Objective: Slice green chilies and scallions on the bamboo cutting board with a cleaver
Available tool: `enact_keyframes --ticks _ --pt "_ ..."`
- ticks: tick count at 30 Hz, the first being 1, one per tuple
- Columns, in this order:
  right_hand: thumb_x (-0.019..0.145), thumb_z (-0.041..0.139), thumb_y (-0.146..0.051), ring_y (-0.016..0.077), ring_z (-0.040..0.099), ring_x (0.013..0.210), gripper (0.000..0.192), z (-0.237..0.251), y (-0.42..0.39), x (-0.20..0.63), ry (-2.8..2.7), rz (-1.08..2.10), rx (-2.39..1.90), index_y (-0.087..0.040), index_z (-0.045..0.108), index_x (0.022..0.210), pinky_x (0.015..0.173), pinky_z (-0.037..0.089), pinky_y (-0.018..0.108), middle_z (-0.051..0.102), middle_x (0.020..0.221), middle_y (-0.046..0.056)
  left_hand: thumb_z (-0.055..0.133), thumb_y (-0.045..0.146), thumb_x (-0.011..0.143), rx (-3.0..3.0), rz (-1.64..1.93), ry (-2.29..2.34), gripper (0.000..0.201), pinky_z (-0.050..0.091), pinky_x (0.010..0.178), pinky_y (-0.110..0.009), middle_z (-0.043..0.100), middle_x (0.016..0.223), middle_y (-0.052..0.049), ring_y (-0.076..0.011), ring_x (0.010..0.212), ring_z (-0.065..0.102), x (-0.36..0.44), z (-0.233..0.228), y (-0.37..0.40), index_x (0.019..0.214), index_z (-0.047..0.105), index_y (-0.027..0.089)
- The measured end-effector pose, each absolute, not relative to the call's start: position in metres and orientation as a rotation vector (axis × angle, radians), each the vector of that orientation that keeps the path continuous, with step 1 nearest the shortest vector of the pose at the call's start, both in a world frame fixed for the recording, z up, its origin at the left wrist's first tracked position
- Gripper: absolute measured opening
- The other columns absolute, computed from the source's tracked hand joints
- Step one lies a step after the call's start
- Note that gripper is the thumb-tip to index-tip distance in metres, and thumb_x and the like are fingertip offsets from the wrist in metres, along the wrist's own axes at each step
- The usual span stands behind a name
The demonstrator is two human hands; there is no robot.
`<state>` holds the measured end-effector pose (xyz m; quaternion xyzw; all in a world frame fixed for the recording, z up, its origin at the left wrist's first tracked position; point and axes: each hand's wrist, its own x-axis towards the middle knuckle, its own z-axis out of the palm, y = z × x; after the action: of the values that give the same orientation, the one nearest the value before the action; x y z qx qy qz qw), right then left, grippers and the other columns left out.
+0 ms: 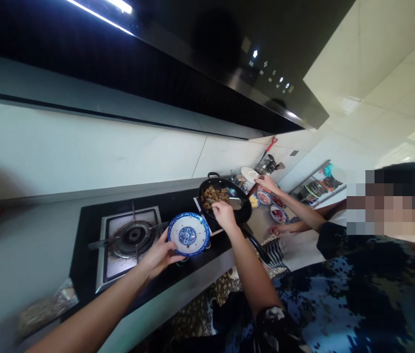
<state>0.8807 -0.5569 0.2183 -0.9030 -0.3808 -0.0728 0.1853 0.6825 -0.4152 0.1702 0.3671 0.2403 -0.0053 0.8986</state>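
Observation:
My left hand [164,251] grips the near left rim of a blue-and-white plate [189,234], tilted toward me, with a few small dark bits on it. Close by, my right hand [224,215] is closed above a black wok [243,210]. A small greyish tip shows at its fingers, too unclear to name. Brown chunks of food [213,195] lie in the wok's left part. A co-worker's hand [265,183] holds a wooden handle at the wok's far right rim, and a metal spatula blade [235,203] rests inside.
An unused gas burner [134,236] sits left of the wok under a low range hood [178,105]. Several filled dishes [278,214] stand beyond the wok. Its black handle [256,245] points toward the front right. A co-worker [358,289] stands close on the right.

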Motion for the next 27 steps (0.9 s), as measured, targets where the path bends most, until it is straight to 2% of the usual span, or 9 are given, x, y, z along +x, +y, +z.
enact_keyframes --ticks 5,8,10,12,17,22,27 --pt "0.078 0.055 -0.019 0.0161 0.055 0.096 0.029 0.223 -0.526 0.829 -1.595 0.232 -2.282 -0.021 0.062 0.107 0.087 0.040 0.026 0.060 0.106 0.004 0.056 -0.002 0.060 0.761 -0.001 0.488 0.084 0.056 0.062 -0.041 0.058 0.103 -0.005 -0.0198 0.075 0.064 0.681 0.171 -0.417 0.130 0.032 0.038" --pt "0.065 0.069 -0.026 0.0208 0.049 0.106 0.049 0.220 -0.512 0.814 -1.832 0.365 -2.209 -0.019 0.057 0.112 0.090 0.038 0.029 0.055 0.115 0.007 0.057 -0.002 0.060 0.762 -0.001 0.483 0.084 0.056 0.064 -0.041 0.059 0.099 -0.004 -0.0187 0.073 0.064 0.680 0.171 -0.417 0.130 0.031 0.036" --pt "0.058 0.074 -0.029 0.0227 0.048 0.107 0.057 0.215 -0.505 0.810 -1.900 0.376 -2.196 -0.018 0.056 0.111 0.089 0.039 0.030 0.053 0.116 0.008 0.057 -0.001 0.059 0.768 0.002 0.477 0.084 0.056 0.065 -0.041 0.059 0.099 -0.004 -0.0185 0.074 0.064 0.680 0.171 -0.417 0.130 0.031 0.036" --pt "0.058 0.074 -0.027 0.0222 0.050 0.102 0.050 0.210 -0.500 0.808 -1.908 0.371 -2.215 -0.019 0.059 0.105 0.086 0.040 0.030 0.055 0.111 0.007 0.057 0.000 0.060 0.780 0.011 0.468 0.083 0.055 0.066 -0.040 0.059 0.098 -0.004 -0.0184 0.074 0.064 0.679 0.171 -0.417 0.130 0.031 0.035" --pt "0.071 0.062 -0.013 0.0156 0.057 0.083 0.012 0.198 -0.493 0.806 -1.938 0.447 -2.211 -0.020 0.066 0.079 0.075 0.040 0.022 0.065 0.085 0.000 0.058 0.002 0.060 0.780 0.011 0.450 0.081 0.055 0.065 -0.038 0.060 0.090 -0.002 -0.0170 0.070 0.064 0.676 0.173 -0.418 0.130 0.033 0.034" --pt "0.075 0.058 -0.012 0.0138 0.058 0.078 0.015 0.198 -0.493 0.801 -1.851 0.426 -2.265 -0.021 0.069 0.078 0.072 0.039 0.019 0.067 0.079 -0.003 0.057 0.000 0.058 0.769 0.022 0.460 0.084 0.055 0.065 -0.039 0.060 0.087 0.000 -0.0151 0.066 0.063 0.673 0.175 -0.417 0.131 0.032 0.035" --pt "0.078 0.053 -0.011 0.0129 0.060 0.076 0.021 0.213 -0.500 0.806 -1.731 0.394 -2.313 -0.022 0.070 0.082 0.073 0.040 0.020 0.069 0.080 -0.003 0.058 0.000 0.058 0.765 0.014 0.487 0.087 0.056 0.064 -0.041 0.060 0.092 -0.003 -0.0168 0.068 0.063 0.672 0.178 -0.416 0.133 0.027 0.033"
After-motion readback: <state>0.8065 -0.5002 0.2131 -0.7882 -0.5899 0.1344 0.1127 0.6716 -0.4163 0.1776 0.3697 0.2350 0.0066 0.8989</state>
